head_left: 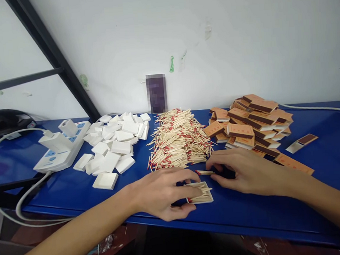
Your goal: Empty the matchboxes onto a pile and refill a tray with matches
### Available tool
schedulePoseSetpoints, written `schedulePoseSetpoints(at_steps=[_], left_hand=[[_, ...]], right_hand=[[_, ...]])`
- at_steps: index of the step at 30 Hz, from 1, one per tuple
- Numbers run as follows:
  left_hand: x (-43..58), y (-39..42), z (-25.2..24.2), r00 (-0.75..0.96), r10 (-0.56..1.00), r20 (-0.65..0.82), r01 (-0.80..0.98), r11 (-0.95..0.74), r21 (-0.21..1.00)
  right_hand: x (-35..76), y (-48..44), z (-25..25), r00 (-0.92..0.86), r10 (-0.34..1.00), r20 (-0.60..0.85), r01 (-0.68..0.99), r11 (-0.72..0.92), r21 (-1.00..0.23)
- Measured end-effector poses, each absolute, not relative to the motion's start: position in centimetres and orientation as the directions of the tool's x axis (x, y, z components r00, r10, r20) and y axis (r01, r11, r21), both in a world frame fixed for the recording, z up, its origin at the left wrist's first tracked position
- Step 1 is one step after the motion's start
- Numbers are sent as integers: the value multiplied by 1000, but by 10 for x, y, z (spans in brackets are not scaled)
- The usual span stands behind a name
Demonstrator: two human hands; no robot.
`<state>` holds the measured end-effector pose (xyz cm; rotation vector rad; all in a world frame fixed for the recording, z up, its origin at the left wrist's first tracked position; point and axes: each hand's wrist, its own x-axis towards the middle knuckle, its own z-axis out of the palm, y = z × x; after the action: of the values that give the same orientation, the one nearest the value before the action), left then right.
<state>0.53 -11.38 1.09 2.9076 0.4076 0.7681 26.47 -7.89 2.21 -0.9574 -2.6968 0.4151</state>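
My left hand [169, 194] is curled over a small white tray [211, 197] near the table's front edge, thumb and fingers gripping its sides. Red-tipped matches [199, 198] lie inside the tray. Just to the right, my right hand [235, 171] pinches the plain ends of a few matches [204, 172], their red heads pointing left. Behind both hands is a large heap of loose matches [179, 138]. White empty trays [109, 161] are piled to the left, and orange-brown matchbox sleeves [241, 130] to the right.
A white power strip [54, 159] with plugged-in chargers and cables sits at the left of the blue table [177, 217]. One separate sleeve [302, 142] lies at the right. A dark pixelated object [157, 93] stands against the wall.
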Motion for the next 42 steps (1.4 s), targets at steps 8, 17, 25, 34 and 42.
schedulePoseSetpoints(at_steps=[8, 17, 25, 34, 42], left_hand=[[8, -114, 11, 865, 266, 426, 210, -962, 174], [11, -116, 13, 871, 315, 376, 257, -946, 198], [7, -114, 10, 845, 323, 425, 234, -940, 249], [7, -114, 14, 833, 362, 419, 259, -924, 283], [5, -114, 12, 822, 404, 401, 286, -902, 323]], right_hand=[[259, -74, 17, -722, 689, 53, 609, 671, -422], [257, -75, 18, -688, 726, -5, 650, 614, -447], [261, -74, 14, -718, 695, 44, 628, 674, -389], [261, -73, 15, -699, 712, 62, 606, 636, -477], [265, -77, 22, -706, 706, 53, 620, 653, -434]])
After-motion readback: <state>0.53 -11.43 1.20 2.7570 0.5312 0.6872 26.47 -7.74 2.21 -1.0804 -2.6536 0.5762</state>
